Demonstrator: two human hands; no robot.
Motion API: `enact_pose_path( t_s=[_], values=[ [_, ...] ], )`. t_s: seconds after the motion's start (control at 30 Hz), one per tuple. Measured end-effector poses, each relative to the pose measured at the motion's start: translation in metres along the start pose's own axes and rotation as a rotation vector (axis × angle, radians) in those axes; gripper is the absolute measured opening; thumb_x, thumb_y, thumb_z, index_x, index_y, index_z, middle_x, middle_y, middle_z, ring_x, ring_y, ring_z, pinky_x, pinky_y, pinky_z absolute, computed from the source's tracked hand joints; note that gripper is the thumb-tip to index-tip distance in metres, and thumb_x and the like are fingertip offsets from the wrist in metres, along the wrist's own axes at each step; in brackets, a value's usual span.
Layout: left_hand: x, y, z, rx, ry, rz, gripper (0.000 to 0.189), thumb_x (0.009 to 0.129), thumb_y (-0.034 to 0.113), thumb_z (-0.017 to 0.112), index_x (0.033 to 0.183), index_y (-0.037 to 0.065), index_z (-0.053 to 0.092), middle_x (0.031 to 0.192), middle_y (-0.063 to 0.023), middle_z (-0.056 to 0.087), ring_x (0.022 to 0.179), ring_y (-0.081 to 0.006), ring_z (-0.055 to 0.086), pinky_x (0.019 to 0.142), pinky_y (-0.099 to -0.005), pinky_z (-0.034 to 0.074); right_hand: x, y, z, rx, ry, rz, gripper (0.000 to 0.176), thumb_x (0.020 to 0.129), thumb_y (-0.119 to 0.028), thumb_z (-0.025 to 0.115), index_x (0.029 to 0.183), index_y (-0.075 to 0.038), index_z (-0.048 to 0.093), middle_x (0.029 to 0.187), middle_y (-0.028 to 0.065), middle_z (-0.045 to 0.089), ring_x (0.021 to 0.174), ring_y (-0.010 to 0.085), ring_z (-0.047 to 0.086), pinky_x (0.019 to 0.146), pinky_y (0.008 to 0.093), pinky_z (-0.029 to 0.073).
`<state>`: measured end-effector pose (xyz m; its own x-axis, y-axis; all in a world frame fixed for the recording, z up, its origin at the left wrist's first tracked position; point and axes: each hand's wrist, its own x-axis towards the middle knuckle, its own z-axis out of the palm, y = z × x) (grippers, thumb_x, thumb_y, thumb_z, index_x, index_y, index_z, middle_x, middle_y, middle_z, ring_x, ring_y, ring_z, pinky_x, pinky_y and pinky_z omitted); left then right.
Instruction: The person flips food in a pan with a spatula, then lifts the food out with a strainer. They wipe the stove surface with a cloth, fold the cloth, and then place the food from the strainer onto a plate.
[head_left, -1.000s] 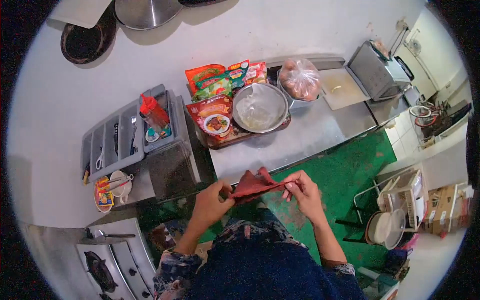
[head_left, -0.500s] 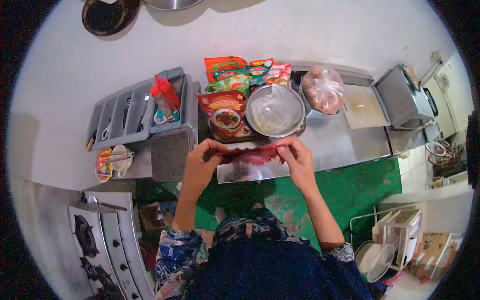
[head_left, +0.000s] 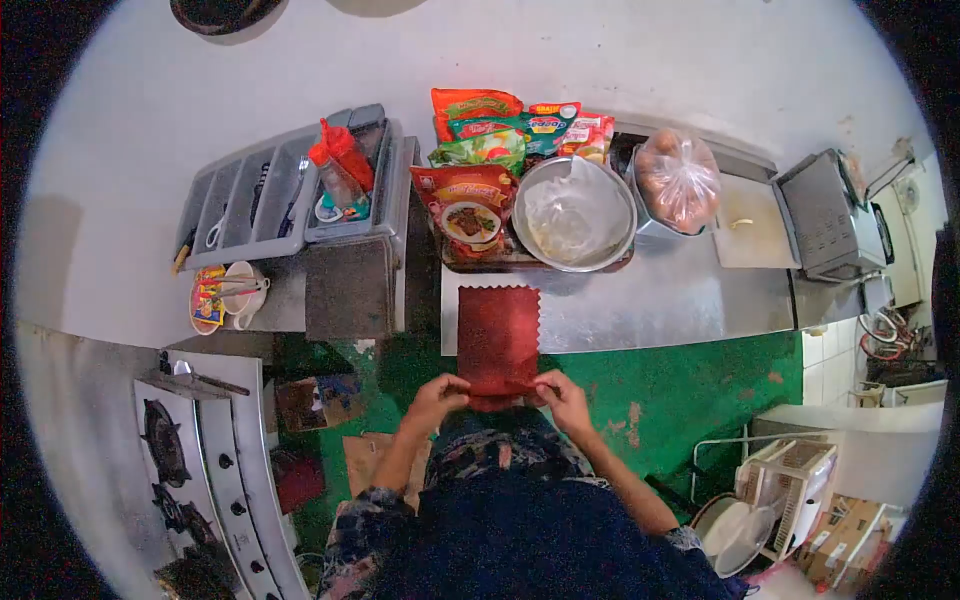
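Note:
A dark red cloth [head_left: 497, 335] with a zigzag edge lies flat, its far half on the steel counter [head_left: 650, 300] and its near end hanging past the counter's front edge. My left hand [head_left: 436, 393] pinches the near left corner. My right hand [head_left: 562, 392] grips the near right corner. Both hands are held close to my body, below the counter edge.
Behind the cloth stand a metal bowl [head_left: 574, 212] lined with plastic, seasoning packets [head_left: 468, 200], and a bagged container [head_left: 679, 180]. A grey cutlery tray [head_left: 250, 205] with a red bottle [head_left: 340, 160] sits left. A stove [head_left: 200, 470] is at lower left; green floor below.
The cloth was bunched between my hands, then stretched out at counter height. Now it is spread lengthwise over the counter edge and my hands have drawn back toward my body.

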<state>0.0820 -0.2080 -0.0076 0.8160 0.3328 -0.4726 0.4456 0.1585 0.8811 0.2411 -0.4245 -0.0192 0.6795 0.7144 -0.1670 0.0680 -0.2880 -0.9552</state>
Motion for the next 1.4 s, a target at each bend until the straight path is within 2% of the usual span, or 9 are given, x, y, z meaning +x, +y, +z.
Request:
enact_pose_path(
  t_s=[0.13, 0.23, 0.3, 0.37, 0.43, 0.53, 0.7, 1.03, 1.4],
  values=[
    [0.031, 0.046, -0.007, -0.526, 0.072, -0.067, 0.032, 0.081, 0.009, 0.059, 0.111, 0.001, 0.052, 0.102, -0.0056, 0.057, 0.093, -0.0162, 0.058, 0.084, -0.0302, 0.046, 0.06, -0.036, -0.011, -0.02, 0.135, 0.093, 0.016, 0.087, -0.011, 0.056, 0.099, 0.0, 0.056, 0.079, 0.0078, 0.061, 0.065, 0.0127, 0.057, 0.06, 0.0281, 0.047],
    [0.073, 0.058, -0.004, -0.725, 0.065, 0.266, 0.039, 0.081, 0.009, 0.058, 0.118, 0.002, 0.047, 0.11, -0.0082, 0.054, 0.101, -0.0195, 0.055, 0.089, -0.0319, 0.044, 0.115, -0.032, -0.005, -0.226, 0.3, -0.09, 0.023, 0.084, -0.01, 0.058, 0.105, 0.001, 0.053, 0.085, 0.014, 0.06, 0.067, 0.0224, 0.058, 0.064, 0.033, 0.048],
    [0.088, 0.073, 0.005, -0.531, 0.503, 0.11, 0.038, 0.084, 0.01, 0.056, 0.12, 0.003, 0.045, 0.121, -0.0099, 0.048, 0.11, -0.0227, 0.05, 0.094, -0.0375, 0.041, 0.123, -0.039, 0.005, -0.323, 0.426, -0.228, 0.027, 0.083, -0.008, 0.058, 0.108, 0.001, 0.052, 0.09, 0.0177, 0.059, 0.071, 0.0281, 0.059, 0.067, 0.0352, 0.048],
    [0.107, 0.02, -0.002, -0.238, 0.474, 0.196, 0.043, 0.085, 0.012, 0.054, 0.125, 0.004, 0.042, 0.129, -0.0119, 0.043, 0.117, -0.028, 0.045, 0.099, -0.0439, 0.036, 0.114, -0.046, 0.015, -0.421, 0.353, -0.3, 0.037, 0.08, -0.006, 0.058, 0.116, -0.001, 0.049, 0.104, 0.0234, 0.055, 0.088, 0.0356, 0.056, 0.078, 0.0386, 0.046],
    [0.09, 0.006, 0.015, 0.784, 0.438, 0.448, 0.049, 0.086, 0.015, 0.052, 0.132, 0.006, 0.038, 0.138, -0.0142, 0.035, 0.123, -0.031, 0.04, 0.102, -0.0461, 0.032, 0.104, -0.025, 0.028, -0.542, 0.292, -0.412, 0.042, 0.079, -0.005, 0.059, 0.119, -0.003, 0.048, 0.116, 0.0234, 0.051, 0.1, 0.0352, 0.053, 0.085, 0.0411, 0.043],
    [0.08, 0.001, 0.036, 1.09, 0.396, 0.482, 0.055, 0.085, 0.016, 0.05, 0.136, 0.005, 0.033, 0.142, -0.0148, 0.031, 0.128, -0.0304, 0.035, 0.105, -0.0453, 0.028, 0.099, -0.002, 0.04, -0.811, 0.047, -0.465, 0.048, 0.08, -0.011, 0.059, 0.126, -0.006, 0.044, 0.128, 0.0211, 0.044, 0.113, 0.0366, 0.046, 0.095, 0.0453, 0.037],
    [0.093, 0.005, 0.029, 1.156, 0.478, 0.42, 0.06, 0.085, 0.021, 0.05, 0.138, 0.003, 0.029, 0.146, -0.0133, 0.024, 0.133, -0.026, 0.028, 0.107, -0.0459, 0.024, 0.112, -0.004, 0.048, -0.926, 0.014, -0.465, 0.057, 0.083, -0.024, 0.056, 0.135, -0.009, 0.037, 0.144, 0.0178, 0.025, 0.134, 0.0345, 0.022, 0.108, 0.0495, 0.02],
    [0.102, 0.014, 0.027, 0.939, 0.657, 0.416, 0.065, 0.077, 0.014, 0.056, 0.134, -0.002, 0.031, 0.14, -0.0206, 0.031, 0.13, -0.0379, 0.028, 0.108, -0.0471, 0.022, 0.136, -0.017, 0.068, -1.098, 0.059, -0.497, 0.06, 0.085, -0.034, 0.052, 0.135, -0.004, 0.036, 0.143, 0.0193, 0.028, 0.133, 0.0365, 0.024, 0.107, 0.0524, 0.016],
    [-0.094, -0.089, 0.041, 0.693, 0.661, 0.058, 0.043, 0.08, 0.012, 0.058, 0.122, 0.005, 0.049, 0.143, -0.0199, 0.026, 0.129, -0.0394, 0.028, 0.104, -0.0508, 0.027, 0.115, 0.009, 0.05, -1.065, 0.029, -0.52, 0.063, 0.089, -0.032, 0.05, 0.139, -0.002, 0.027, 0.146, 0.0181, 0.021, 0.135, 0.0334, 0.02, 0.108, 0.0504, 0.016]
  ],
)
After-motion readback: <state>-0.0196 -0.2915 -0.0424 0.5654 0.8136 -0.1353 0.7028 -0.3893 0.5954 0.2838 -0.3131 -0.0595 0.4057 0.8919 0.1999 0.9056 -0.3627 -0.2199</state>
